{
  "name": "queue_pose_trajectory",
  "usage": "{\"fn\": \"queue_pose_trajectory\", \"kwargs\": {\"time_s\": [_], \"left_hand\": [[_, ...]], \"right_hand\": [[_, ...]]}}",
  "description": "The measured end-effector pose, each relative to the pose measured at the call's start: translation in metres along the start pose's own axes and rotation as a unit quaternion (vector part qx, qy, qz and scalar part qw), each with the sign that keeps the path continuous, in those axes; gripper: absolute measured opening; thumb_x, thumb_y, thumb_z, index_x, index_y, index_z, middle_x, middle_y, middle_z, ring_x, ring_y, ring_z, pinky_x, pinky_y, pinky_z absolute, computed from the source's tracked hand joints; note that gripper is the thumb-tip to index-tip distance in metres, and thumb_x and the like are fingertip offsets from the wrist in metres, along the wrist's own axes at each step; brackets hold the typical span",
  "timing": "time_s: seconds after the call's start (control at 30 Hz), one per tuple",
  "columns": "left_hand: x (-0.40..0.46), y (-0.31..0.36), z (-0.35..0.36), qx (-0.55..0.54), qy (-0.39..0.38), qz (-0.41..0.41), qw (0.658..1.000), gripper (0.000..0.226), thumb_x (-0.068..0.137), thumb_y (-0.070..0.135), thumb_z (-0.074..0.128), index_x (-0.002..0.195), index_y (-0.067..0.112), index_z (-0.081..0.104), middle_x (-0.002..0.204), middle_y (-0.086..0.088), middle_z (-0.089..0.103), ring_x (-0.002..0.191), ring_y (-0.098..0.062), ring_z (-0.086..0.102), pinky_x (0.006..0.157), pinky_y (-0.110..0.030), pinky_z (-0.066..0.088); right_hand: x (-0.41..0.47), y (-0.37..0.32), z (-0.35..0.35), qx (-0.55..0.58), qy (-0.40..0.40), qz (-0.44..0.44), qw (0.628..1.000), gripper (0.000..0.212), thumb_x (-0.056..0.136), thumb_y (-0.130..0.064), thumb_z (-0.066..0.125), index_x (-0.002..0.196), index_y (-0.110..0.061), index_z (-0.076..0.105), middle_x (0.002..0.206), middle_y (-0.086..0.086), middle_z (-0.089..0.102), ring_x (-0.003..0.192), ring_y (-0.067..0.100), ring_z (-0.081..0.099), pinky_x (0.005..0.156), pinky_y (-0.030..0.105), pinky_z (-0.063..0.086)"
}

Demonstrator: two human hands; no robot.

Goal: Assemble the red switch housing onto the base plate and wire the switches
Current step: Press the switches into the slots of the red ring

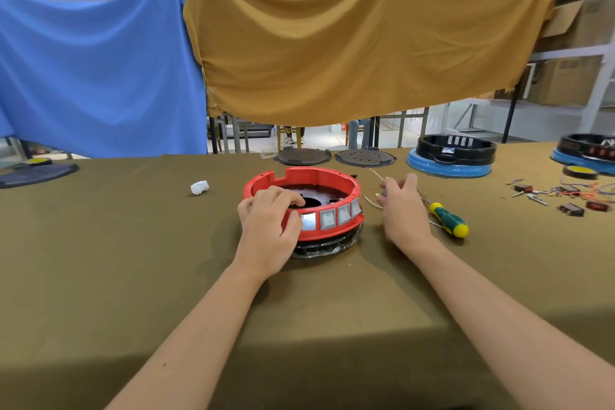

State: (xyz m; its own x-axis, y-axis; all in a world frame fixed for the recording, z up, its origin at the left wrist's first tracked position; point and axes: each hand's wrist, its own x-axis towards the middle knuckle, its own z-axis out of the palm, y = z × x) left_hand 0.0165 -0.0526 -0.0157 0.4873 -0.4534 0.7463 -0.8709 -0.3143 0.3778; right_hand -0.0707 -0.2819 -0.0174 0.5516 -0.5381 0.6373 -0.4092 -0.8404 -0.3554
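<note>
Left hand (268, 226) grips the near-left rim of the red housing (301, 200), fingers curled over the edge, thumb on the outer wall. Housing sits on the black base plate (327, 245), mid-table (100, 260), with a row of grey switches (329, 219) facing the camera. Right hand (401, 206) is just right of the housing, fingers curled, pinching thin wires (372, 201). Screwdriver (447, 219) lies beside that hand. White wad (199, 187) sits left of the housing. Loose parts (565, 200) lie far right. Two dark discs (334, 156) behind; black ring on blue base (454, 153) further right. Blue cloth (96, 70) and mustard cloth (349, 43) hang at the back.
</note>
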Motion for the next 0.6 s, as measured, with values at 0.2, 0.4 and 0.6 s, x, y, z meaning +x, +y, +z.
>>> {"fn": "queue_pose_trajectory", "kwargs": {"time_s": [0.2,0.4,0.6], "left_hand": [[0.0,0.003,0.002,0.001,0.002,0.01,1.0,0.021,0.094,0.026,0.039,0.093,0.031,0.059,0.085,0.024,0.053,0.09,0.002,0.048,0.098,-0.027,0.019],[0.001,0.001,0.006,0.043,0.004,0.023,0.999,0.021,0.098,0.027,0.04,0.097,0.029,0.062,0.09,0.021,0.055,0.088,-0.003,0.049,0.094,-0.024,0.017],[0.001,-0.002,0.006,0.031,0.004,0.02,0.999,0.02,0.096,0.032,0.044,0.102,0.028,0.062,0.096,0.019,0.06,0.093,-0.003,0.051,0.096,-0.023,0.018]], "right_hand": [[-0.005,-0.013,-0.017,0.273,0.02,-0.004,0.962,0.036,0.086,-0.032,0.074,0.116,-0.018,0.061,0.117,-0.002,0.049,0.102,0.011,0.053,0.078,0.013,0.042],[-0.017,-0.028,-0.024,0.335,0.053,-0.076,0.938,0.044,0.074,-0.025,0.085,0.103,-0.024,0.053,0.106,-0.003,0.055,0.094,0.003,0.057,0.073,0.008,0.05],[-0.025,-0.036,-0.021,0.311,0.036,-0.149,0.938,0.041,0.085,-0.038,0.072,0.113,-0.014,0.056,0.11,-0.003,0.056,0.099,0.008,0.056,0.081,0.014,0.049]]}}
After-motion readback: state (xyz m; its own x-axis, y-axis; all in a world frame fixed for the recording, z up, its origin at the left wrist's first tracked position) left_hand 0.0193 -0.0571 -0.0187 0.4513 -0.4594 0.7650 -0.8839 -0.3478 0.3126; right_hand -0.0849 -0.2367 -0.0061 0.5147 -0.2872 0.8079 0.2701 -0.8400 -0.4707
